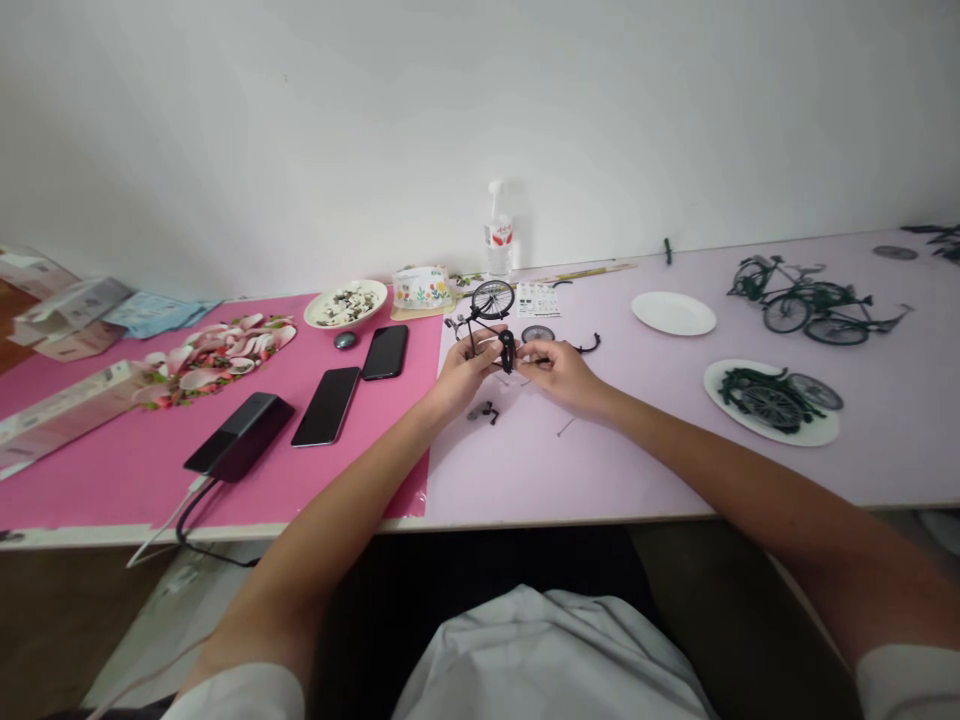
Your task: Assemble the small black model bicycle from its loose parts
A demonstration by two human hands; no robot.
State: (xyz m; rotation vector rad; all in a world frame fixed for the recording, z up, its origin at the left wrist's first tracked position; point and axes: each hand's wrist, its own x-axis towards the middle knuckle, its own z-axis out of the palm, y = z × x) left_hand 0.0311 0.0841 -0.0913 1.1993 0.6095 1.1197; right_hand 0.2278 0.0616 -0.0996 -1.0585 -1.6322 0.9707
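Observation:
A small black model bicycle, partly built with one spoked wheel pointing up and away, is held in my left hand. My left fingers and thumb are closed around its frame. Close by on the right, my right hand is pinched at the model's dark lower end; what lies between its fingertips is too small to make out. Just beyond the right hand lie a loose spoked wheel and a thin curved black part. Nearer me are small black and grey pieces and a thin pin.
Right: a white plate, a plate of dark parts, and assembled model bicycles. Behind: a bottle and a printed sheet. Left: two phones, a black device with cables, and a bowl.

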